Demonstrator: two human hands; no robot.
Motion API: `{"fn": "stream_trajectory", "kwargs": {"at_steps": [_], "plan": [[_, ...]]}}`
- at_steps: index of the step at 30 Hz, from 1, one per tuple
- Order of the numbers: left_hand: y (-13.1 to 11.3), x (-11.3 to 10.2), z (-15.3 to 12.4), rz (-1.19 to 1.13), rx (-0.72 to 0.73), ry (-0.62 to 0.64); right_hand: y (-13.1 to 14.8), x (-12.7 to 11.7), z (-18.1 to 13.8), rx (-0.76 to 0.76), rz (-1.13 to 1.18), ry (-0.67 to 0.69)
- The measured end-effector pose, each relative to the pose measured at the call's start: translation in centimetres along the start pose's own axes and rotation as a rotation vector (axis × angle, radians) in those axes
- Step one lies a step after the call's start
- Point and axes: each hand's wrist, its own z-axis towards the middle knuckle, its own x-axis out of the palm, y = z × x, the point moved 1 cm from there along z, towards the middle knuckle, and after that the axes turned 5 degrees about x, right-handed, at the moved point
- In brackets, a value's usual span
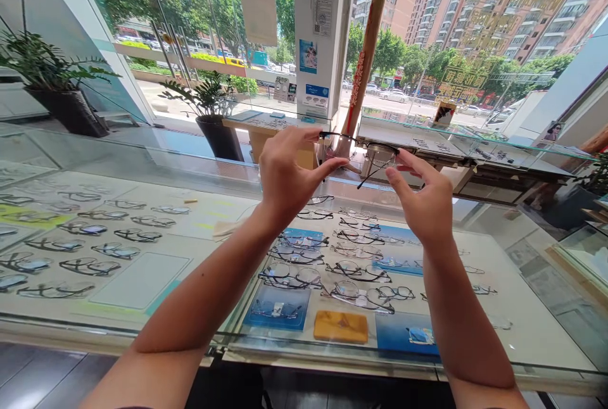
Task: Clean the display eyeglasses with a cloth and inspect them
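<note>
One pair of half-rim eyeglasses, dark along the brow with clear rounded lenses, is held up above the far side of the glass-topped display counter. The left hand has index finger and thumb clamped on one end of the frame, the thumb lying along that lens; the right hand pinches the other end near the hinge. One thin temple arm slants down below a lens; the second is hard to make out, as are the fingers curled behind each palm.

Inside the counter lie rows of wire and plastic spectacles, overlapping too much to count, with five glossy blue cards among them. One smooth amber eyeglass case, oblong, sits near the counter's front edge; one flat pale rectangular mat lies in its left half.

Beyond the counter stand one carved wooden post and two leafy plants in dark tapered pots; a third plant, right of it, is cut off.
</note>
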Motion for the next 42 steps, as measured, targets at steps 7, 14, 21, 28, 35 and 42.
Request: {"fn": "stream_trajectory", "kwargs": {"at_steps": [7,14,21,28,35,42], "plan": [[0.0,-0.1,0.0,0.006,0.01,0.004,0.2,0.0,-0.1,-0.007,0.006,-0.026],[0.3,0.1,0.1,-0.102,-0.039,0.01,0.4,0.0,0.0,-0.033,0.017,-0.054],[1.0,0.7,-0.1,-0.174,-0.09,0.024,0.5,-0.2,0.1,-0.085,-0.02,-0.103],[1.0,0.8,-0.2,-0.144,-0.039,-0.001,0.6,-0.3,0.1,-0.074,-0.012,-0.093],[0.9,0.7,-0.1,-0.13,-0.007,-0.014,0.5,-0.3,0.1,-0.085,-0.001,-0.097],[1.5,1.2,-0.3,-0.181,-0.043,-0.001,0.8,-0.3,0.1,-0.129,-0.011,-0.117]]}}
